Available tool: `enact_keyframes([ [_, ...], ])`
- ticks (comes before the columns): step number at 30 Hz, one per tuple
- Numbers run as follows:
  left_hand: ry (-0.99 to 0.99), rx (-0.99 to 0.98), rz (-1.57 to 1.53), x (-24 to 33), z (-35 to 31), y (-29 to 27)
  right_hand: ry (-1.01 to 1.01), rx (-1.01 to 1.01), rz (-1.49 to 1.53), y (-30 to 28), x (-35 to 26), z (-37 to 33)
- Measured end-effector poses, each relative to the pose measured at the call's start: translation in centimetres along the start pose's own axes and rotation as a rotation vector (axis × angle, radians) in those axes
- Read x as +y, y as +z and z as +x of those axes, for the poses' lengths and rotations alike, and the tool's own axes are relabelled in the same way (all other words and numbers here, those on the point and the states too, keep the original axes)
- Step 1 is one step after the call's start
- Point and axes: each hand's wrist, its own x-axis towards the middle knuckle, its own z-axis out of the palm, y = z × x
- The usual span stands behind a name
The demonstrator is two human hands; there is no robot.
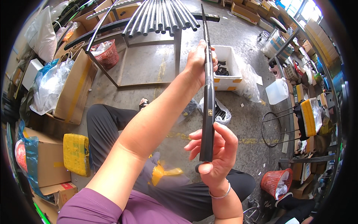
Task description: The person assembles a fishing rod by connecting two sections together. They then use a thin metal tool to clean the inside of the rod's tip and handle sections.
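A long black fishing rod (209,108) runs away from me, its thick butt nearest and its thin end pointing to the far side. Around its middle, my left hand (201,59) is closed with the fingers wrapped over it. At the butt is my right hand (220,156), its thumb against a small black end cap (198,168) and its other fingers curled loosely behind the rod. The cap appears held beside the butt's edge; whether it touches the rod I cannot tell. A small gold label (210,112) marks the rod's side.
Several dark tubes (160,18) lie fanned on a metal rack (178,56) ahead. Beyond the rod stand a white foam box (228,54) of black pieces and a plastic bag (223,116) of black parts. Cardboard boxes (76,87) flank my left, a red basket (276,181) my right.
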Motion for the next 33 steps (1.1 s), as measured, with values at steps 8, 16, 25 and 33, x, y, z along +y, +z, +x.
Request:
enact_keyframes([
  [8,-0.001,-0.014,-0.002,0.07,0.06,-0.20,0.038,0.013,0.028,0.35,-0.25,0.04],
  [16,0.000,-0.028,-0.020,0.11,0.08,-0.19,0.052,0.012,0.029,0.51,-0.31,0.24],
  [25,-0.007,0.006,0.001,0.18,-0.03,0.05,0.081,0.017,0.033,0.62,-0.62,0.49],
  [33,-0.016,0.021,0.019,0.35,-0.46,0.28,0.093,0.017,0.029,0.57,-0.62,0.85],
])
